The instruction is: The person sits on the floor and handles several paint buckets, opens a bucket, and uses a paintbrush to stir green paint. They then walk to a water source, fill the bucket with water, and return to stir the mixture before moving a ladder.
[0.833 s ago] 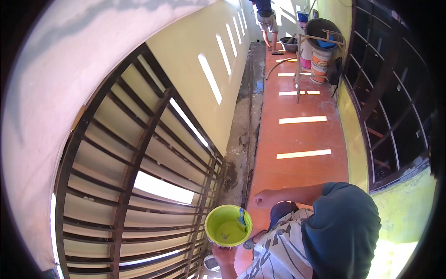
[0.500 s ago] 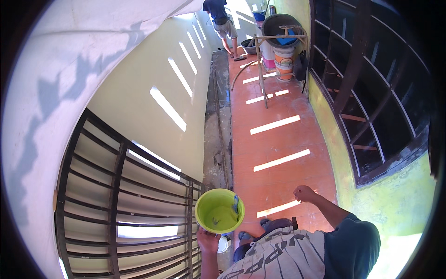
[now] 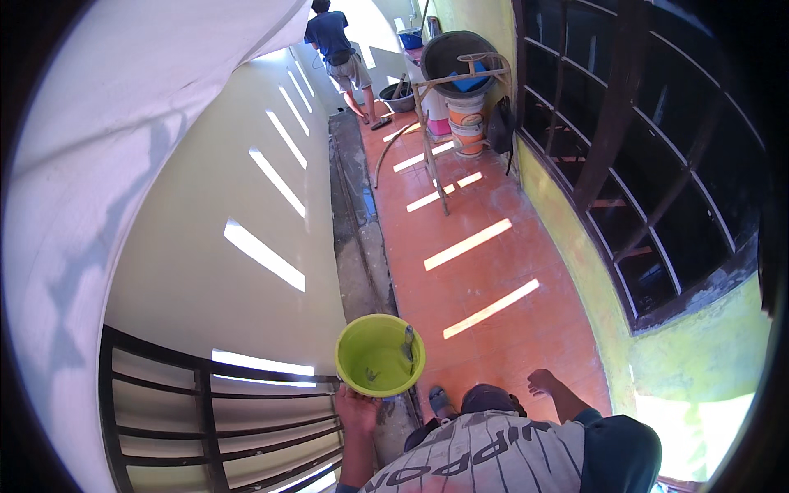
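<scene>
A lime-green plastic bucket point(image 3: 380, 322) is in my left hand point(image 3: 357, 408), which grips it by its near side, under the rim. Inside the bucket, a tool with a grey-blue handle point(image 3: 408, 341) leans against the right wall. Small greyish bits lie at the bottom. My right hand point(image 3: 542, 383) hangs free to the right of my body, loosely bent with the fingers a little apart and nothing in it. Below it is the orange tiled floor.
A black metal railing point(image 3: 205, 415) stands at the left by a cream wall point(image 3: 189, 271). A grey channel point(image 3: 355, 222) runs along the floor. Farther on are a wooden stand point(image 3: 436, 156), stacked buckets point(image 3: 467, 135), a large dark basin point(image 3: 436, 53) and a person point(image 3: 333, 41). Barred windows line the right.
I have moved forward along the walkway with the bucket still in my left hand. My right arm has swung slightly lower. The person ahead appears more to the left.
</scene>
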A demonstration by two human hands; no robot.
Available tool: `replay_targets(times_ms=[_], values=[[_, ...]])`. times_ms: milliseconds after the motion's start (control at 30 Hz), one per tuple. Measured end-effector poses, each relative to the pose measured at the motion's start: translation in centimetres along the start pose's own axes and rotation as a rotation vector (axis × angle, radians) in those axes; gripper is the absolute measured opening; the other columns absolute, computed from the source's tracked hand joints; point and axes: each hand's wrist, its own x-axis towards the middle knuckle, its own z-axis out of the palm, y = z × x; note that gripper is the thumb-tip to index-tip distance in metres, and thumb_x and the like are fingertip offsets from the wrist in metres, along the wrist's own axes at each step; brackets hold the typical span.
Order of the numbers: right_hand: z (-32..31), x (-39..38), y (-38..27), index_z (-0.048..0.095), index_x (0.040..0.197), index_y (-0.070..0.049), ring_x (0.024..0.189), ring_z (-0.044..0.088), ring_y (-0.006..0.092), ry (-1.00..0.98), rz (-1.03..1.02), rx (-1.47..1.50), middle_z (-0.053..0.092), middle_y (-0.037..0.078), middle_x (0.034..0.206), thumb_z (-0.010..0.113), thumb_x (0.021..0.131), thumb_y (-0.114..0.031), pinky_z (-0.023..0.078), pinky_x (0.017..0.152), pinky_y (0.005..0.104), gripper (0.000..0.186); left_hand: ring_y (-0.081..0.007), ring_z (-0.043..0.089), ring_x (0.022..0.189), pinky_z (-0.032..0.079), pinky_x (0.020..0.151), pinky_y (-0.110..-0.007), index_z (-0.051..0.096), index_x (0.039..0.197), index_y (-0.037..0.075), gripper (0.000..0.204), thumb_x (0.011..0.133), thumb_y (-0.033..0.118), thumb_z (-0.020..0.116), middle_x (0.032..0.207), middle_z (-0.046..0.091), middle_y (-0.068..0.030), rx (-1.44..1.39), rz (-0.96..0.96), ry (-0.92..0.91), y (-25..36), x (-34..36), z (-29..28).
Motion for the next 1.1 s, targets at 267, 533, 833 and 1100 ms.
replay_targets(times_ms=[267,533,833,1100], values=[[2.1,-0.5,8.2,0.054,0.123,-0.002,0.096,0.070,0.0372,0.145,0.236,0.343,0.067,0.022,0.109,0.055,0.099,-0.022,0.061,0.083,0.0530,0.031,-0.0245,0.060,0.107,0.051,0.090,-0.047,0.059,0.121,0.009,0.045,0.099,0.048,0.050,0.115,0.062,-0.0084,0.213,-0.131,-0.070,4.5,16.9,10.9],[2.4,4.6,-6.2,0.057,0.125,-0.001,0.101,0.069,0.0356,0.050,0.350,0.369,0.067,0.024,0.116,0.055,0.100,-0.024,0.058,0.086,0.0499,0.034,-0.0261,0.058,0.107,0.049,0.088,-0.049,0.060,0.118,0.008,0.049,0.096,0.051,0.050,0.119,0.060,-0.0111,0.161,-0.217,-0.093,3.0,33.2,25.2],[-10.7,23.7,-43.6,0.058,0.121,0.001,0.093,0.068,0.0343,0.208,0.206,0.241,0.066,0.020,0.107,0.056,0.098,-0.024,0.059,0.084,0.0516,0.034,-0.0292,0.061,0.110,0.051,0.090,-0.048,0.059,0.119,0.006,0.052,0.097,0.051,0.050,0.121,0.061,-0.0136,0.059,-0.178,-0.097,8.1,47.9,41.6],[-10.8,35.1,-81.2,0.059,0.114,-0.006,0.079,0.068,0.0215,0.129,-0.459,0.201,0.069,0.012,0.096,0.057,0.100,-0.028,0.056,0.064,0.0378,0.026,-0.0298,0.061,0.110,0.051,0.092,-0.048,0.058,0.121,0.005,0.053,0.096,0.051,0.052,0.123,0.060,-0.0146,0.062,-0.117,-0.101,16.4,64.6,49.7]])
